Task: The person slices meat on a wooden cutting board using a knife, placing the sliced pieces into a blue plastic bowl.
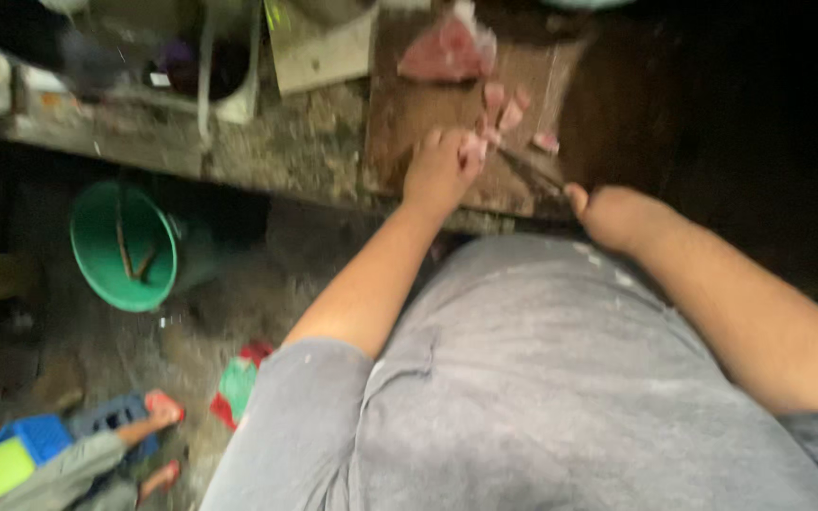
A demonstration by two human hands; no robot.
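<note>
Head view, looking down past a grey shirt, frame motion-blurred. Left hand (439, 170) lies on the wooden cutting board (409, 114), fingers curled down over a small pink piece of meat (474, 146) and pressing it to the board near the board's front edge. Right hand (608, 213) is clenched around the handle of a knife (534, 168); the blade runs up and to the left from the fist, its tip close beside the left fingertips and the piece they hold. Blade detail is too blurred to resolve; contact between blade and meat cannot be told. Several more cut pink pieces (513, 109) lie scattered on the board just beyond the hands, and a larger slab of red meat (447, 49) sits at the far end of the board. The board rests on a rough, stained stone counter (286, 142). To the left of the board on the counter: a pale flat square item (319, 52) and, further left, a dark-filled container (191, 66), contents not identifiable. Below the counter on the floor, a green plastic bucket (123, 246) lies tilted with its opening toward the camera, two thin sticks inside. Lower left floor: a red and green scrap (239, 383), blue and yellow-green plastic objects (21, 454), and someone's foot in a sandal (158, 412).
</note>
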